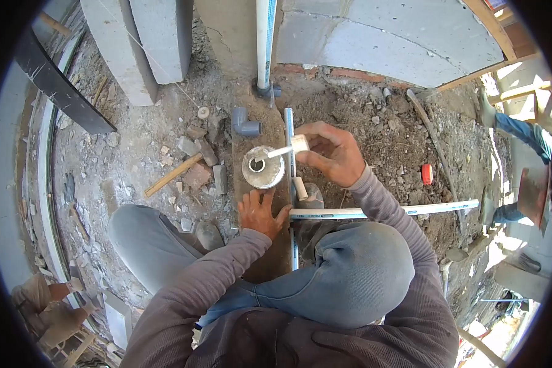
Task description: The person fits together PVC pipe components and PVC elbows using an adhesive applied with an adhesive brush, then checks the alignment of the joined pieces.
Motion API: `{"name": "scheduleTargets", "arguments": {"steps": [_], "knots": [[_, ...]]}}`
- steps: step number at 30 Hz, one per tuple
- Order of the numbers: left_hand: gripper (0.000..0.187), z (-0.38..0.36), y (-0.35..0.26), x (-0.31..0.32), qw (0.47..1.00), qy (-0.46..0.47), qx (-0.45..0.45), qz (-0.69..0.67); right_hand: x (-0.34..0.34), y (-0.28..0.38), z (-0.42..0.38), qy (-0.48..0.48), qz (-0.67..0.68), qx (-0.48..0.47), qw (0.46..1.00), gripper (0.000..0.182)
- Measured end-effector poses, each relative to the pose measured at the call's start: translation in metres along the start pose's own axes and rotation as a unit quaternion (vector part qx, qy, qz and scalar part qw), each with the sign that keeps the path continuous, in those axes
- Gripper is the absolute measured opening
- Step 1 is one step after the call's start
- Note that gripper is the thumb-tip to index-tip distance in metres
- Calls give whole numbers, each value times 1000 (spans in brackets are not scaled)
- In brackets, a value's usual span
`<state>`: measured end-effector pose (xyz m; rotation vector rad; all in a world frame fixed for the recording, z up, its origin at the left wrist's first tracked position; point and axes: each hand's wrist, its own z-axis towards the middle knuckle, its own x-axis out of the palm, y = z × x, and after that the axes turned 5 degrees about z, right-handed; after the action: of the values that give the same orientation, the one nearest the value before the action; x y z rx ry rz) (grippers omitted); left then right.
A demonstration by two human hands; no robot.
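My right hand [334, 153] pinches the white cap of a dauber [299, 143], whose pale stem slants down to the mouth of a round can [264, 175]. The can stands on a brown board. My left hand [259, 214] lies with fingers spread just below the can, its thumb beside the end of a white pipe with blue markings [423, 208]. A second white pipe [289, 132] runs lengthwise under my right hand. Above the can lies a grey elbow fitting [246, 123]. A small beige cylinder [300, 188] sits beside the lengthwise pipe.
A hammer with a wooden handle [175, 175] lies left among stones. An upright pipe [264, 49] meets a grey fitting at the wall. A red tape roll [427, 174] rests on the dirt. Another person's legs [522, 132] are at right; another person [46, 300] is lower left.
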<state>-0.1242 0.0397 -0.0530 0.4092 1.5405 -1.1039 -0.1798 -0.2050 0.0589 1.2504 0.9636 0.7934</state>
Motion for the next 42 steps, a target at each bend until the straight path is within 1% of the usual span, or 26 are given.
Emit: {"name": "scheduleTargets", "arguments": {"steps": [2, 4, 5, 6, 8, 10, 11, 13, 14, 15, 17, 21, 23, 24, 25, 27, 29, 30, 32, 34, 35, 37, 38, 39, 41, 42], "knots": [[43, -14, -15, 11, 999, -2, 6, -31, -5, -8, -1, -22, -21, 8, 1000, 37], [37, -30, -23, 36, 979, 42, 111, -167, -19, -13, -7, -78, 51, 45, 995, 37], [30, -29, -29, 45, 970, 38, 163, -178, -27, -14, -14, -102, 51, 44, 992, 36], [30, -22, -34, 53, 968, 43, 166, -181, -34, -17, -23, -107, 51, 48, 992, 36], [23, 6, -45, 81, 973, 73, 127, -181, -49, -21, -39, -178, 96, 42, 978, 35], [24, 54, -62, 124, 985, 138, 70, -74, -56, -15, -56, -198, 102, 39, 974, 35], [24, 73, -67, 146, 985, 134, 73, -76, -59, -9, -61, -229, 105, 44, 967, 35], [26, 109, -74, 181, 982, 153, -60, 92, -63, -8, -74, -275, 117, 35, 954, 37], [26, 117, -75, 193, 983, 151, -60, 90, -65, -10, -80, -288, 132, 26, 948, 37], [26, 117, -73, 198, 977, 163, -45, 129, -67, -9, -88, -287, 124, 16, 950, 37], [28, 116, -62, 205, 966, 178, 13, 186, -72, -15, -100, -294, 121, 7, 948, 37], [25, 123, -49, 202, 959, 191, 59, 201, -75, -27, -105, -328, 158, 12, 931, 39], [23, 124, -47, 198, 967, 165, 86, 171, -77, -22, -102, -340, 177, 14, 924, 39], [23, 123, -50, 192, 967, 165, 82, 175, -78, -18, -102, -340, 174, 2, 924, 39], [26, 117, -58, 180, 957, 251, 74, 126, -76, -14, -103, -339, 175, -8, 924, 39], [41, 99, -72, 146, 926, 377, 11, 26, -80, -12, -105, -329, 166, -20, 929, 39], [50, 66, -79, 103, 885, 462, -41, -34, -82, -17, -104, -321, 147, -16, 935, 38], [54, 50, -81, 84, 860, 507, -42, -45, -80, -16, -99, -315, 151, -24, 937, 38], [56, 11, -71, 44, 854, 489, -134, -120, -77, -11, -88, -284, 115, 3, 952, 37], [67, -28, -40, 18, 821, 538, -95, -166, -69, -1, -77, -265, 112, 6, 958, 37], [72, -42, -35, -21, 868, 491, -7, -75, -65, 4, -70, -246, 101, -1, 964, 36], [79, -49, 8, -77, 925, 376, 21, -56, -55, 10, -58, -217, 95, -15, 971, 35], [76, -13, 26, -99, 827, 393, -263, -304, -54, 10, -53, -205, 93, -18, 974, 35], [74, 23, 43, -122, 647, 240, -530, -493, -50, 9, -50, -195, 91, -17, 976, 34], [66, 44, 75, -182, 715, 65, -402, -569, -42, 8, -44, -184, 96, -6, 978, 35], [55, 40, 71, -210, 872, 89, -252, -410, -40, 6, -39, -182, 95, 9, 979, 35]]}}
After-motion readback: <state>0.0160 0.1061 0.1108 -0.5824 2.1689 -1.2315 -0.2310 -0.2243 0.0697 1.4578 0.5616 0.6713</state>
